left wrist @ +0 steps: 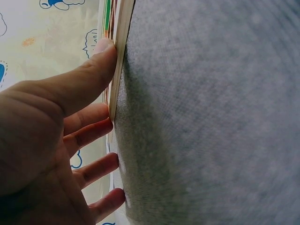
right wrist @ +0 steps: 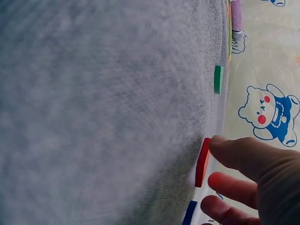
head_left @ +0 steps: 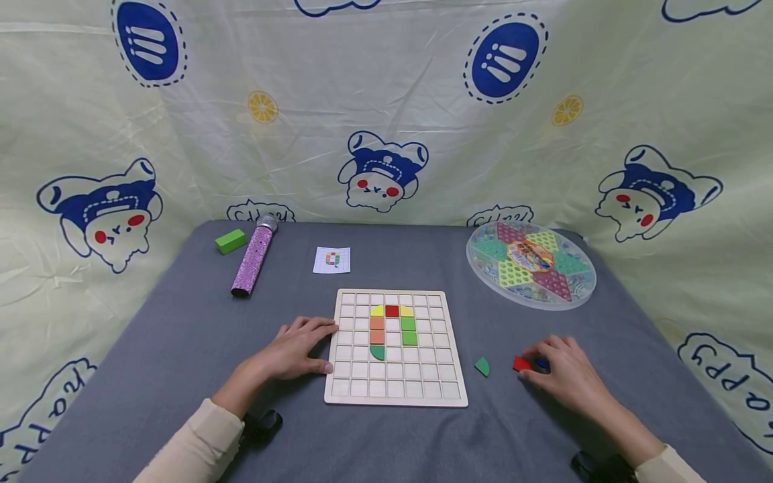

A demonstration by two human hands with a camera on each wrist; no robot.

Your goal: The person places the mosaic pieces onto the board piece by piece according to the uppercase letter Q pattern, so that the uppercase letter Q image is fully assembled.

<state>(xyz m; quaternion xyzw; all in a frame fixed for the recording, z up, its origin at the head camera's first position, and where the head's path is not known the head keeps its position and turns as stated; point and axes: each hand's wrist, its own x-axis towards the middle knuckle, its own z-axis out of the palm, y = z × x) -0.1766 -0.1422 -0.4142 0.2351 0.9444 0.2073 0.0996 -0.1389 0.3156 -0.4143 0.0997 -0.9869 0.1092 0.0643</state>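
A wooden grid board (head_left: pixel 356 389) lies in the middle of the table, with several coloured tiles in its upper cells, among them a red square (head_left: pixel 392 311) and a dark green quarter-round (head_left: pixel 377 352). My left hand (head_left: pixel 296 349) rests at the board's left edge, thumb and fingertips against its side and the fingers fairly straight. Over on the right, my right hand (head_left: pixel 564 372) pinches a red tile (right wrist: pixel 202 163) between thumb and index finger, close to the cloth. A blue piece (right wrist: pixel 190 213) lies under that hand, partly hidden. Between board and right hand lies a green quarter-round tile (head_left: pixel 482 366).
Beyond the board lies a small pattern card (head_left: pixel 331 260). A glittery purple microphone (head_left: pixel 253 260) and a green block (head_left: pixel 231 241) are at the back left. At the back right is a round Chinese checkers board (head_left: pixel 531 265). A printed curtain (head_left: pixel 386 80) hangs behind the table.
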